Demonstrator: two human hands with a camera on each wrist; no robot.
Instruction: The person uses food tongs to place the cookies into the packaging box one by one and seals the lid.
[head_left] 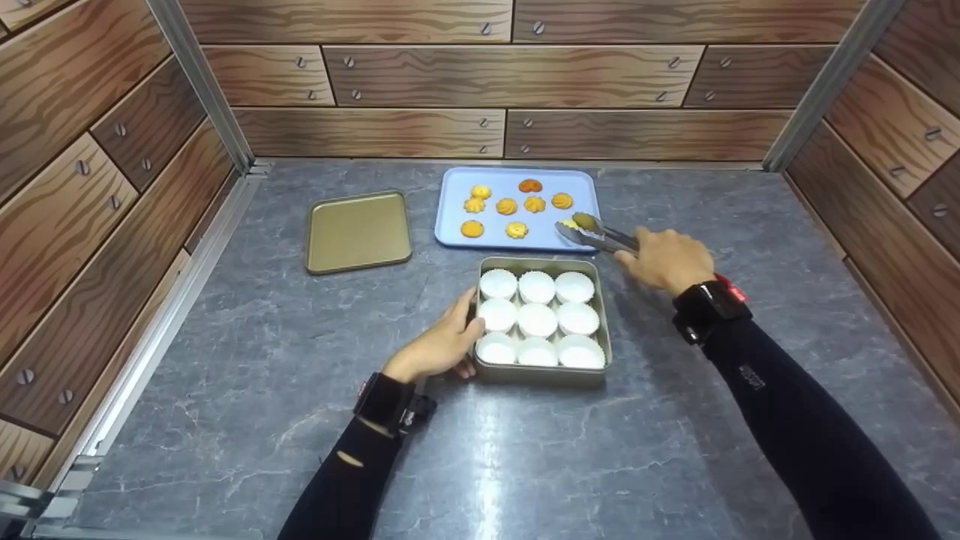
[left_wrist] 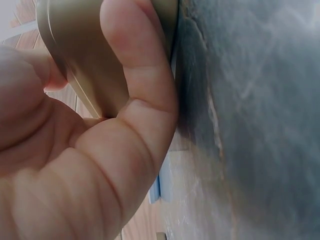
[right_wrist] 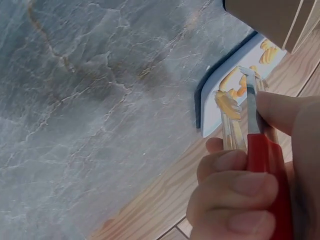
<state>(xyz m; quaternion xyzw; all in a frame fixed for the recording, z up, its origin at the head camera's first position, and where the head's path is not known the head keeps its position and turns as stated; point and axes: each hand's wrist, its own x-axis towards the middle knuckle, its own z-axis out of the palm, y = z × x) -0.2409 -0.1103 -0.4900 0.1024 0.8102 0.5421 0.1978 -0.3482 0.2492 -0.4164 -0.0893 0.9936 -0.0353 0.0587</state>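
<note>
1. Head view shows a grey, marble-patterned tabletop (head_left: 225, 390) with pale veins, enclosed at the back and on both sides by walls printed with brown wood planks and screw heads. Light metal posts stand in the two back corners.
2. At the centre of the surface sits a square gold tin (head_left: 541, 373) holding nine white paper cups (head_left: 538, 319) in three rows of three.
3. The left hand (head_left: 442, 343) rests at the tin's 9 o'clock side; the left wrist view shows its fingers (left_wrist: 145, 60) curled against the tin's wall, gripping it.
4. At 12 o'clock from the tin, just beyond it, lies a pale blue tray (head_left: 457, 187) carrying several small golden cookies (head_left: 507, 206), spread apart from one another.
5. The right hand (head_left: 667, 259), at about 2 o'clock from the tin, has its fingers closed around metal tongs (head_left: 596, 234) with a red handle.
6. The tongs' tips sit over the tray's near right corner and pinch one yellow cookie (head_left: 574, 223); the right wrist view shows it between the two blades.
7. A flat gold lid (head_left: 358, 231) lies at 10 o'clock from the tin, well apart from it and just left of the tray.
8. Both arms wear dark sleeves, each with a black device strapped at the wrist.
</note>
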